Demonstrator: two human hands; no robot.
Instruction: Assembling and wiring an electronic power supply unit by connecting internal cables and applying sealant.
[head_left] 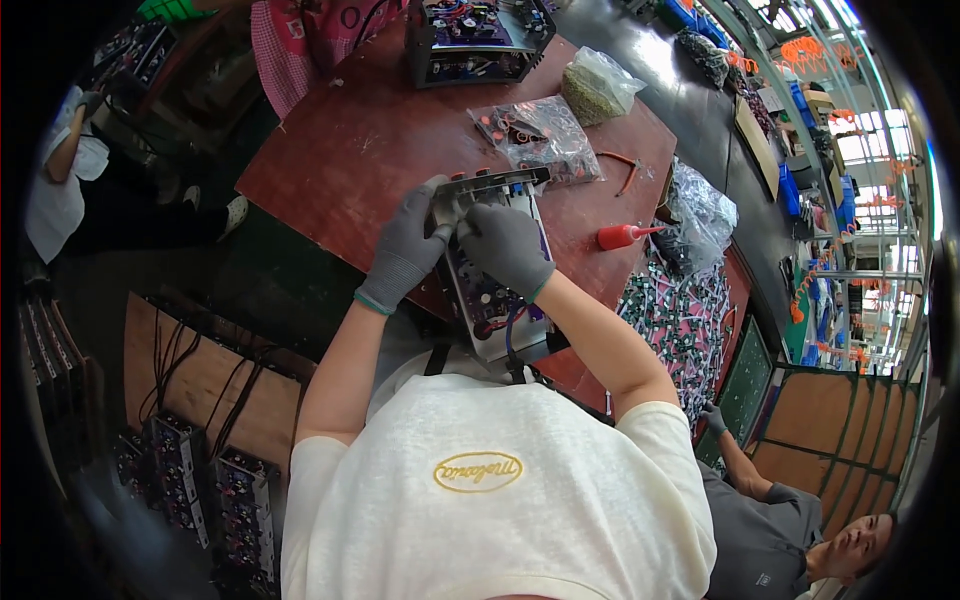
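A metal-cased electronic unit (497, 345) with exposed circuit boards lies in front of my chest, partly over the table edge. Its dark front panel (516, 180) stands at the far end, with small knobs along it. My gloved left hand (405, 245) wraps round the left end of that panel. Just behind the panel, my gloved right hand (505, 248) is closed with its fingers curled in; what the fingertips hold is hidden. A dark cable (512, 340) runs from the unit's near end toward me.
On the red table (340, 165) are a red nozzle bottle (617, 236), orange-handled pliers (630, 172), a bag of dark parts (545, 140), a bag of small grains (598, 88) and another open unit (480, 45). Small parts (680, 320) heap at right. Other people stand around.
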